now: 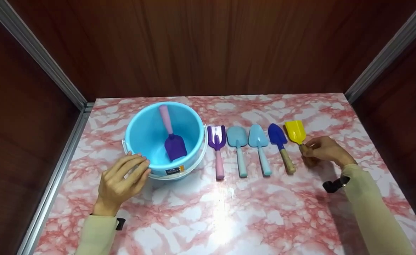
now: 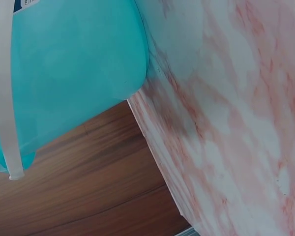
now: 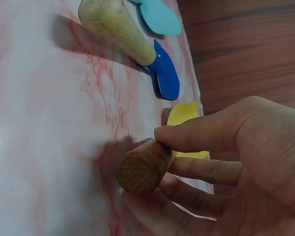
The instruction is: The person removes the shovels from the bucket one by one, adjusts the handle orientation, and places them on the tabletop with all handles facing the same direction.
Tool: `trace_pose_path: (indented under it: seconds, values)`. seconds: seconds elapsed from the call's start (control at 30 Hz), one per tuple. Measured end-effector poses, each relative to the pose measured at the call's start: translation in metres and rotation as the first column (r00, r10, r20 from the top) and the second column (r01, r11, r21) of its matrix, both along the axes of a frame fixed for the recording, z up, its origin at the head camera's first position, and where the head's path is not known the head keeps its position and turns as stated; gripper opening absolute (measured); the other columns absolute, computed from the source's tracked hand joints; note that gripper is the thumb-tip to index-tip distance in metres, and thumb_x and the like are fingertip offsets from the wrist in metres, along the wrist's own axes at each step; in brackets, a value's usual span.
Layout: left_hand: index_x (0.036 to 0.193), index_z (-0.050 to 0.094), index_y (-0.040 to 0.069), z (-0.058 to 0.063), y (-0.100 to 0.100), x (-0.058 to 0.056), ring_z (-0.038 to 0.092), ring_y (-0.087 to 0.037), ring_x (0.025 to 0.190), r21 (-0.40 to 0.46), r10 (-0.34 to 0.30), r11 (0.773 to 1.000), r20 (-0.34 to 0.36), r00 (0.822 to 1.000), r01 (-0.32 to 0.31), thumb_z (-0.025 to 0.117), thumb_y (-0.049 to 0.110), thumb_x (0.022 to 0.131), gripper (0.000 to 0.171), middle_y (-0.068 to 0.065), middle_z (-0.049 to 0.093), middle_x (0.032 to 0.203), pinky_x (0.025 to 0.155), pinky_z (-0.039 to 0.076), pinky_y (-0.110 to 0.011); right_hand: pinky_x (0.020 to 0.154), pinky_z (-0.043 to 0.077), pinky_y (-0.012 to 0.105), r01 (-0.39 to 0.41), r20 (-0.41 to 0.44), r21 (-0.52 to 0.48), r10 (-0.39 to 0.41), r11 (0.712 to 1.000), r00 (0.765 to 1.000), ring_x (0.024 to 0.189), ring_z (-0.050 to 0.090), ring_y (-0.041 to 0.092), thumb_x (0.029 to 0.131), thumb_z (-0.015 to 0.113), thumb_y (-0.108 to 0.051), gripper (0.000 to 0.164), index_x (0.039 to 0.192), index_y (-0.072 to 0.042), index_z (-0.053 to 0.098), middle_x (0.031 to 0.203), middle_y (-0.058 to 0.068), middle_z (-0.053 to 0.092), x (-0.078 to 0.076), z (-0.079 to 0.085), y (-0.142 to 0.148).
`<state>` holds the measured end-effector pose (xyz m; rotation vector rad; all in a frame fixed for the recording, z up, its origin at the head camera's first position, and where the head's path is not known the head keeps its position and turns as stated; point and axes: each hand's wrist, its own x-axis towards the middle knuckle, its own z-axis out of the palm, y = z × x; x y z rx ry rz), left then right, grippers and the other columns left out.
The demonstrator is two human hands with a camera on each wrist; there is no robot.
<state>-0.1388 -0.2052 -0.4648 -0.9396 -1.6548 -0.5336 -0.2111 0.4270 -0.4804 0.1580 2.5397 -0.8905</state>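
My right hand (image 1: 324,150) pinches the wooden handle of a yellow toy shovel (image 1: 295,131) at the right end of a row of shovels. In the right wrist view, thumb and fingers hold that handle (image 3: 142,169) near its butt, and the yellow blade (image 3: 183,115) shows beyond. Over at the left, my left hand (image 1: 121,180) rests its fairly straight fingers on the near-left rim of a light blue bucket (image 1: 137,122). Inside the bucket leans a purple shovel (image 1: 175,147) with a pink handle. The left wrist view shows only the bucket's side (image 2: 73,69), no fingers.
Beside the bucket lie a purple fork-like scoop (image 1: 219,159), a grey-blue shovel (image 1: 241,156), a light blue trowel (image 1: 261,152) and a dark blue trowel (image 1: 281,145). The bucket's white handle (image 1: 197,161) hangs down. Wooden panels (image 1: 211,49) enclose the marbled table (image 1: 179,219).
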Motion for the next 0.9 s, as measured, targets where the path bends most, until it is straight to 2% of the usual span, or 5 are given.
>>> trace_pose_path:
  seconds: [0.17,0.43,0.63,0.73,0.9]
  values:
    - [0.094,0.084,0.001,-0.002,-0.001,0.001,0.078,-0.034,0.081,-0.007,0.010,1.000,0.006,1.000,-0.010,0.074,0.022,0.103,0.025,-0.014,0.081,0.091,0.074,0.069,-0.049,0.087,0.055,0.032,0.005,0.010,0.023,-0.005,1.000,1.000,0.096,0.066,0.025,0.101,0.073,-0.045,0.064,0.137,0.007,0.060,0.115,0.019,0.073,0.000,0.002,-0.001]
    - [0.095,0.084,0.000,-0.002,-0.001,0.001,0.078,-0.034,0.080,-0.002,0.005,1.000,0.002,1.000,-0.005,0.075,0.021,0.102,0.023,-0.014,0.081,0.091,0.081,0.069,-0.048,0.100,0.057,0.055,-0.027,-0.001,0.083,0.027,0.996,1.000,0.115,0.062,0.040,0.100,0.074,-0.042,0.069,0.143,0.008,0.055,0.134,0.033,0.063,-0.004,0.014,-0.007]
    - [0.094,0.084,0.000,-0.001,0.000,0.002,0.077,-0.035,0.078,0.007,-0.001,1.000,-0.008,1.000,0.001,0.074,0.020,0.102,0.024,-0.014,0.081,0.090,0.069,0.068,-0.048,0.106,0.053,0.068,-0.072,-0.046,0.148,0.079,0.986,0.996,0.126,0.059,0.050,0.099,0.072,-0.033,0.067,0.147,0.009,0.053,0.140,0.038,0.058,-0.012,0.035,-0.025]
    - [0.093,0.084,0.000,-0.001,0.000,0.002,0.077,-0.035,0.078,0.009,0.001,1.000,-0.009,1.000,-0.001,0.074,0.020,0.103,0.024,-0.015,0.080,0.090,0.066,0.068,-0.048,0.109,0.051,0.069,-0.071,-0.096,0.141,0.085,0.987,0.992,0.128,0.057,0.051,0.099,0.072,-0.030,0.065,0.147,0.009,0.053,0.140,0.038,0.058,-0.017,0.047,-0.040]
    - [0.094,0.084,0.000,0.000,0.002,-0.001,0.077,-0.034,0.079,0.006,0.007,1.000,-0.025,1.000,-0.007,0.074,0.021,0.103,0.024,-0.014,0.080,0.090,0.066,0.068,-0.049,0.104,0.058,0.063,-0.116,-0.198,0.122,0.139,0.986,0.970,0.127,0.060,0.051,0.102,0.071,-0.024,0.053,0.144,0.006,0.059,0.140,0.036,0.061,-0.025,0.069,-0.068]
